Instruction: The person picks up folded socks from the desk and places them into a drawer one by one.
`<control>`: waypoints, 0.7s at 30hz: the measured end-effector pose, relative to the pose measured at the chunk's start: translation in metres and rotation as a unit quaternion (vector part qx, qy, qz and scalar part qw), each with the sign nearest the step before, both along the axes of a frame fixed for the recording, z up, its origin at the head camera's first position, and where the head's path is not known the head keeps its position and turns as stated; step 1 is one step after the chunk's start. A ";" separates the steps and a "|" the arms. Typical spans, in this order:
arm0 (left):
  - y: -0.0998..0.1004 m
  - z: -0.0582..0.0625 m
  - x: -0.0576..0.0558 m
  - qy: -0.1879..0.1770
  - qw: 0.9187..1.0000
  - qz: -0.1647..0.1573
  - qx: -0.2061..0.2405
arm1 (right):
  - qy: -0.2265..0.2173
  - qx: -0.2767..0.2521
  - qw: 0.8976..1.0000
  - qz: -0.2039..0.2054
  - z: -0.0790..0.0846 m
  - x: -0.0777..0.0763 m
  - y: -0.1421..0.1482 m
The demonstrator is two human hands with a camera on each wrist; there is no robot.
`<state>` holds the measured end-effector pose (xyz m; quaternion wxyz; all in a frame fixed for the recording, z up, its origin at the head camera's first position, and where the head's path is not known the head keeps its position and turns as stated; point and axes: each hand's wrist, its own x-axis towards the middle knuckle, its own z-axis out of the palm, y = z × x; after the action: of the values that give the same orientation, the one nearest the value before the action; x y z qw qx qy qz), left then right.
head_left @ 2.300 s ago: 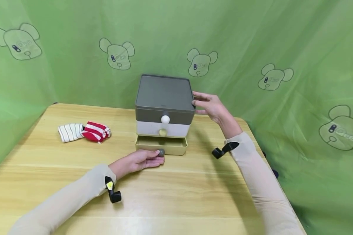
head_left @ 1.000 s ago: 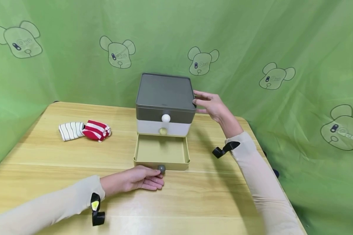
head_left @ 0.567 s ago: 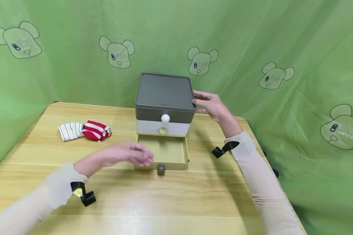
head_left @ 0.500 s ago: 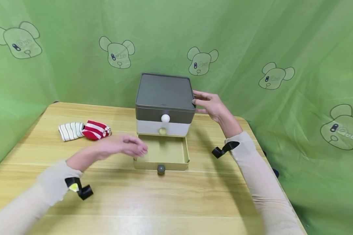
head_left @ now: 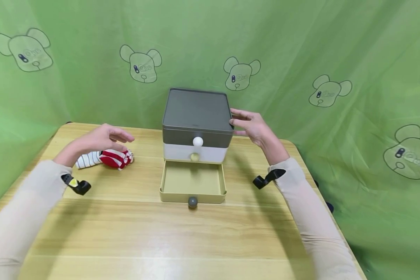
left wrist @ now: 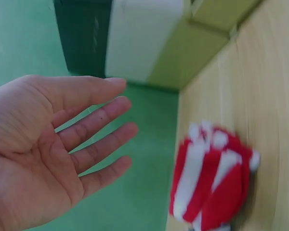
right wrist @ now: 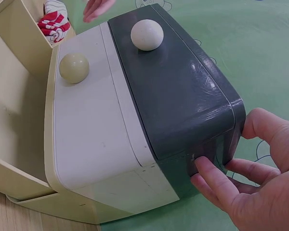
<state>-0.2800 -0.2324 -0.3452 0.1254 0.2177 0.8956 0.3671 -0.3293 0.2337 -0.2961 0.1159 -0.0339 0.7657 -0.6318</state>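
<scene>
My left hand (head_left: 101, 140) hovers over a red-and-white striped, bundled sock (head_left: 112, 159), its fingers loosely extended and holding nothing. A white striped sock (head_left: 88, 159) lies against it, partly hidden by that hand. In the left wrist view the red sock (left wrist: 213, 180) sits apart from the fingertips (left wrist: 127, 130). My right hand (head_left: 251, 126) rests its fingers and thumb on the upper right side of a small drawer cabinet (head_left: 196, 111); the right wrist view shows the fingers (right wrist: 216, 183) against the dark top tier. The bottom drawer (head_left: 192, 197), with a grey knob (head_left: 193, 202), stands pulled out.
The cabinet's dark top drawer has a white knob (head_left: 197, 141); the white middle one has a yellowish knob (head_left: 195, 157). Both are closed. A wooden table (head_left: 182, 237) carries everything, and a green curtain (head_left: 192, 35) hangs behind and around it.
My left hand drew the bottom drawer further out by its knob and let go. It then moved left and away to above the socks. My right hand stayed on the cabinet.
</scene>
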 end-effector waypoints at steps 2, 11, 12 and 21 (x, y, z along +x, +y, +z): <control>-0.007 -0.003 -0.006 0.005 1.000 -0.006 -0.024 | 0.001 0.001 1.000 0.001 0.000 0.000 0.000; -0.024 -0.024 -0.027 -0.023 0.996 0.006 -0.080 | 0.000 0.001 1.000 0.001 -0.001 0.000 0.001; -0.026 -0.027 -0.029 -0.030 0.996 0.007 -0.083 | -0.001 0.001 1.000 0.001 -0.001 0.000 0.001; -0.029 -0.041 -0.043 -0.054 0.993 0.002 -0.103 | -0.002 -0.002 1.000 0.000 0.000 0.001 0.001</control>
<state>-0.3232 -0.2618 -0.3857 0.1941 0.1814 0.9212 0.2842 -0.3285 0.2348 -0.2963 0.1177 -0.0330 0.7644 -0.6330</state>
